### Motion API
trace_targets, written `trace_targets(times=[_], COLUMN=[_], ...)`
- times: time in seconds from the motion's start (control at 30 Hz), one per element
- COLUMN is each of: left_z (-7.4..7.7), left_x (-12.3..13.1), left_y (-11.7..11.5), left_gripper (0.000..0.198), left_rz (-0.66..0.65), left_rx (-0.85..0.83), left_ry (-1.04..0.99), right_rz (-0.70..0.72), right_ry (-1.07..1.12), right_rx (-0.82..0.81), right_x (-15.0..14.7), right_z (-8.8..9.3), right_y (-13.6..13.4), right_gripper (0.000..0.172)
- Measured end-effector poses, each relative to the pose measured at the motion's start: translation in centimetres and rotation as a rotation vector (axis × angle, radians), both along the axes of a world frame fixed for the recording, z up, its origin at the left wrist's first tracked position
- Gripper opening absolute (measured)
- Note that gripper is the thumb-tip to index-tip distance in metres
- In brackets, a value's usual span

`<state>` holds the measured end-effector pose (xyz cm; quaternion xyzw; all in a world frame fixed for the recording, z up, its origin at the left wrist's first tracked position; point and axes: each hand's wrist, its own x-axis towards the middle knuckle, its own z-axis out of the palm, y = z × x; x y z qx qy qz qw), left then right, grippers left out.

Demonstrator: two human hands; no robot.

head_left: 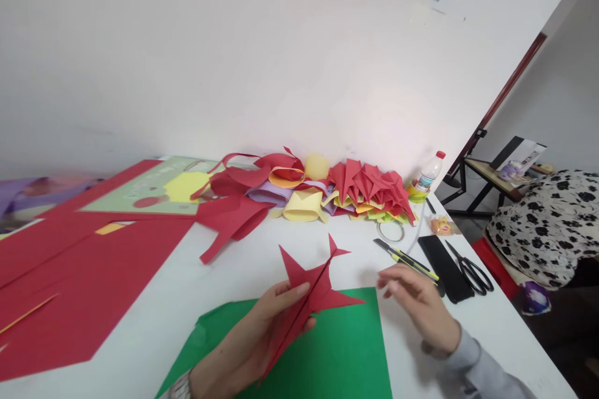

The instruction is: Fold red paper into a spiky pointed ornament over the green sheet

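Plane [322, 290] clasped by left hand [253, 343] fingers | right hand [416, 305] fingers spread, empty, apart from plane

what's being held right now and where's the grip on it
The left hand pinches a red folded paper plane along its centre fold, below the wings. The right hand is open, holding nothing.

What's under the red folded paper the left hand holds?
A green paper sheet lying on the white table. The left hand and red folded paper cover part of it.
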<state>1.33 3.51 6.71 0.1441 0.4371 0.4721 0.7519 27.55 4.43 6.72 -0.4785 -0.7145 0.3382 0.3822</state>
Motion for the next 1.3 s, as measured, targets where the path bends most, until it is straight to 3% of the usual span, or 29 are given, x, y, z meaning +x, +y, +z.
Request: trace_targets(times=[0.07, 0.23, 0.37, 0.53, 0.67, 0.77, 0.93, 1.03, 1.13, 1.2, 1.3], left_z=[-0.1, -1.0, -1.7, -2.0, -2.5, -2.6, -2.8, -3.1, -3.1, -3.0, -2.7], left_x=[-0.1, -0.3, 0.3, 1.5, 2.4, 2.7, 2.9, 3.0, 2.5, 1.8, 1.0], left_y=[0.1, 0.0, -1.1, -2.4, -2.5, -2.4, -2.4, -2.1, -1.7, -1.4, -1.5], left_gripper=[0.005, 0.007, 0.017, 0.024, 0.023, 0.033, 0.02, 0.028, 0.037, 0.036, 0.019], left_rz=[-0.018, -0.113, -0.058, -0.087, -0.103, -0.146, -0.106, -0.082, 0.031, 0.087, -0.009], left_rx=[-0.01, -0.042, -0.025, -0.026, 0.003, 0.016, 0.019, 0.087, 0.266, 0.475, 0.767], left_ry=[-0.102, -0.362, -0.392, -0.332, -0.258, -0.205, -0.041, 0.066, 0.304, 0.458, 0.628], right_rz=[0.113, 0.044, 0.094, -0.02, -0.055, -0.105, -0.22, -0.27, -0.408, -0.44, -0.354], right_ry=[0.31, 0.603, 0.853, 1.073, 1.12, 1.106, 0.873, 0.76, 0.763, 0.792, 0.833], right_rx=[-0.118, -0.337, -0.649, -0.85, -0.748, -0.648, -0.505, -0.414, -0.34, -0.368, -0.504], right_x=[-3.4, -7.1, -8.7, -10.7, -11.1, -10.7, -9.9, -9.3, -8.4, -7.7, -7.1], right_z=[-0.2, -2.5, -4.2, -4.3, -4.5, -4.8, -4.3, -3.9, -3.3, -2.7, -1.7], right_y=[-0.4, -0.8, -1.9, -2.9, -2.9, -2.9, -2.8, -2.4, -1.8, -1.5, -1.5], right_gripper=[0.029, 0.024, 0.043, 0.03, 0.031, 0.034, 0.037, 0.044, 0.042, 0.04, 0.036])
